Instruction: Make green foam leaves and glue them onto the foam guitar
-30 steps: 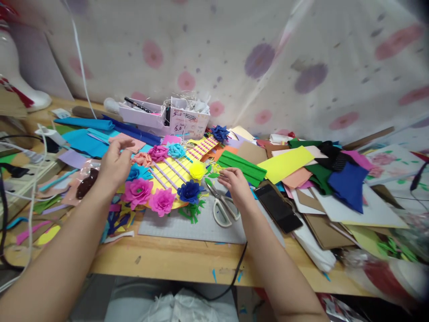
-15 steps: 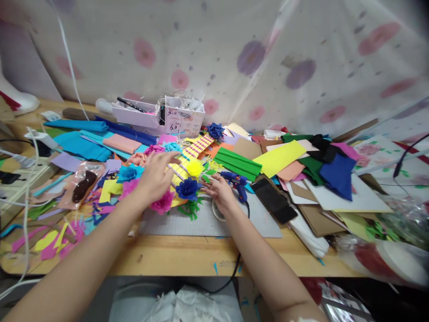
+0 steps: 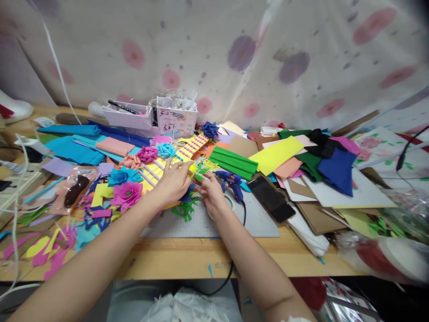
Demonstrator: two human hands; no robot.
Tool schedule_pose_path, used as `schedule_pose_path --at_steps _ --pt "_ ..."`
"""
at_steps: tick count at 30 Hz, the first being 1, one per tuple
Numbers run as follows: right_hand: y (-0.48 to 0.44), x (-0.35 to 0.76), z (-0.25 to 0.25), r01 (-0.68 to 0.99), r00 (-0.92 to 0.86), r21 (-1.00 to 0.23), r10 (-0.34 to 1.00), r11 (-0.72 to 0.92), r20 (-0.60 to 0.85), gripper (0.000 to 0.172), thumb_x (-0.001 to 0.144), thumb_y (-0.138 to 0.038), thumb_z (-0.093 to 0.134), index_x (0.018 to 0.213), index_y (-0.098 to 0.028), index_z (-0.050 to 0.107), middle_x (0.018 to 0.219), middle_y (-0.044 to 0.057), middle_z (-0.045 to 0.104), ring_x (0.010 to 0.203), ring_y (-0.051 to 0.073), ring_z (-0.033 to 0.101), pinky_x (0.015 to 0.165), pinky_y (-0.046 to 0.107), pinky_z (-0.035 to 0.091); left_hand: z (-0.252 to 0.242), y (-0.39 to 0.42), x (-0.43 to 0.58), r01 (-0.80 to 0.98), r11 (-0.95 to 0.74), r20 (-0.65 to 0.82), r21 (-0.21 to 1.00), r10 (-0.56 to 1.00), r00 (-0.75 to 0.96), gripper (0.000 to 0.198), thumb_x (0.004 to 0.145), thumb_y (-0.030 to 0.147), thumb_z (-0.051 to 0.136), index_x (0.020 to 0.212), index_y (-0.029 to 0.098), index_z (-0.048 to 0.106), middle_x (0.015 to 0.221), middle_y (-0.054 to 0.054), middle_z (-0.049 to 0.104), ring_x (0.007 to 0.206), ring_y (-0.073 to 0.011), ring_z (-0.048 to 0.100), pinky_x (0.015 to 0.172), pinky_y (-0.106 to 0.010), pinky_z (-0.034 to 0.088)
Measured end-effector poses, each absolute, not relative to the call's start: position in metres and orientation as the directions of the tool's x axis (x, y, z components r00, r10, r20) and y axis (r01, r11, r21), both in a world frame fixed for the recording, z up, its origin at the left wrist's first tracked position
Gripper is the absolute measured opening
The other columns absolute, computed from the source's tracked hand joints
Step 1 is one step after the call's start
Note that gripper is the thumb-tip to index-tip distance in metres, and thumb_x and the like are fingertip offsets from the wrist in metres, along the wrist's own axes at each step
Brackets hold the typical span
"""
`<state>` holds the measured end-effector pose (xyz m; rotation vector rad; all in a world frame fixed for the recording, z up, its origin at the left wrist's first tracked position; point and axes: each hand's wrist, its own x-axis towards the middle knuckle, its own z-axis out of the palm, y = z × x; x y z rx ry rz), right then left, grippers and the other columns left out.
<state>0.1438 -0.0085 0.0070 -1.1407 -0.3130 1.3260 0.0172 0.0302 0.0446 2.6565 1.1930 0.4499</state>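
A yellow paper guitar [image 3: 149, 176] with purple and striped strips lies on the table, with paper flowers around it. My left hand [image 3: 173, 181] rests over its lower body, fingers spread and bent. A dark blue flower [image 3: 188, 193] is mostly covered by that hand. Close by on the right, my right hand [image 3: 212, 191] has its fingers curled together at a sprig of green paper leaves [image 3: 201, 171]; the exact grip is partly hidden. Magenta [image 3: 127, 195] and turquoise [image 3: 124, 176] flowers sit left of my left hand. Green fringed paper [image 3: 183, 211] sticks out below.
Right of my right hand lie a blue glue gun [image 3: 231, 180] with a black cord, a tape roll [image 3: 229, 202] and a phone [image 3: 272, 199]. Folded coloured paper [image 3: 276, 154] is piled behind. Paper scraps [image 3: 56, 243] cover the left side; white boxes [image 3: 177, 120] stand at the back.
My left hand has moved right, off the magenta flowers and onto the dark blue one. My right hand has shifted slightly left, and its fingers have drawn together. The view has turned a little.
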Motion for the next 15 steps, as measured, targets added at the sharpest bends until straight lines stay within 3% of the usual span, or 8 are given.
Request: schedule_pose_path --at_steps 6,15 --pt "-0.0102 0.1431 0.0153 -0.657 0.25 -0.726 0.85 -0.203 -0.463 0.041 0.049 -0.001 0.051 0.085 -0.019 0.045 0.067 -0.002 0.064 0.067 0.012 0.063 0.052 0.018 0.047 0.0442 0.0293 0.021 0.7 -0.655 0.208 0.284 0.755 0.622 0.048 0.081 0.018 0.028 0.127 0.009 0.038 0.116 -0.011 0.059 0.116 -0.0226 0.046 0.107 -0.048 0.014" --pt "-0.0087 0.1432 0.0122 -0.647 0.256 -0.731 0.842 -0.215 -0.474 0.043 0.048 -0.001 0.044 0.087 -0.019 0.046 0.065 -0.004 0.062 0.064 0.011 0.062 0.052 0.018 0.047 0.041 0.0293 0.0215 0.691 -0.658 0.233 0.3 0.753 0.616 0.046 0.082 0.019 0.028 0.125 0.007 0.038 0.115 -0.012 0.06 0.114 -0.0217 0.047 0.107 -0.046 0.016"
